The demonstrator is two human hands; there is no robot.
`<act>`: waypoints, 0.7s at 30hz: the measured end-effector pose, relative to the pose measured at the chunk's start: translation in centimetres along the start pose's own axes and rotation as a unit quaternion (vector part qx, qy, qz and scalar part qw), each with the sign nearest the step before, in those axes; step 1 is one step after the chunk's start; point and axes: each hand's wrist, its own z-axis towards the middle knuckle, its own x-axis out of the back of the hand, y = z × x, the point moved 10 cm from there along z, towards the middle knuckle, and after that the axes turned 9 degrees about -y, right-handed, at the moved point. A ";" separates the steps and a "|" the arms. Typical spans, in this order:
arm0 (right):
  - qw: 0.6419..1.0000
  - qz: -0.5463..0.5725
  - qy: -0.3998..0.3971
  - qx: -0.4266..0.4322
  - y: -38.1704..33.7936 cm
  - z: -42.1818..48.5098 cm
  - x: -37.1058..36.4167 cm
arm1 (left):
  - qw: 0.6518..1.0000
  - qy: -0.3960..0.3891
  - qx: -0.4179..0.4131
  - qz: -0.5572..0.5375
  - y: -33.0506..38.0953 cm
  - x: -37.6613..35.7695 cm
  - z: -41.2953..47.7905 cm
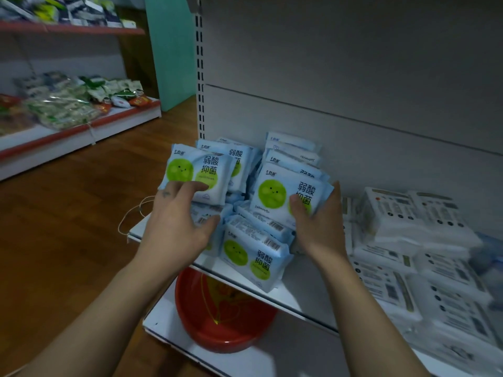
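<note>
Several light-blue packs with green smiley circles are heaped at the left end of a white store shelf point(288, 292). My left hand point(177, 216) grips the bottom edge of one upright pack point(196, 172) at the left of the heap, thumb on its front. My right hand point(318, 221) holds another pack point(283, 194) on the right, thumb on its face and fingers behind its right edge. One more pack point(253, 259) lies flat near the shelf's front edge between my wrists.
White packs with dark print point(413, 240) fill the shelf to the right. A red plastic basin point(217, 322) sits on the lower shelf. A string loop point(133, 213) hangs off the shelf's left corner. Another rack of snack bags point(68, 104) stands across the wooden floor point(68, 227).
</note>
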 end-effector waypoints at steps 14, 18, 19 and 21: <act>1.000 -0.001 0.012 -0.014 -1.2 -1.5 1.9 | 0.996 -0.033 0.073 0.035 -2.2 -0.7 -0.7; 0.999 -0.028 0.043 -0.003 -2.1 -1.5 2.0 | 0.997 -0.036 0.066 0.015 -2.4 -0.9 -0.5; 0.998 -0.050 0.038 -0.004 -2.0 -1.6 1.7 | 0.997 -0.036 0.061 0.011 -2.4 -0.9 -0.4; 0.995 -0.094 0.019 -0.017 -1.5 -1.7 1.1 | 0.998 -0.042 0.053 0.008 -2.6 -1.1 -0.3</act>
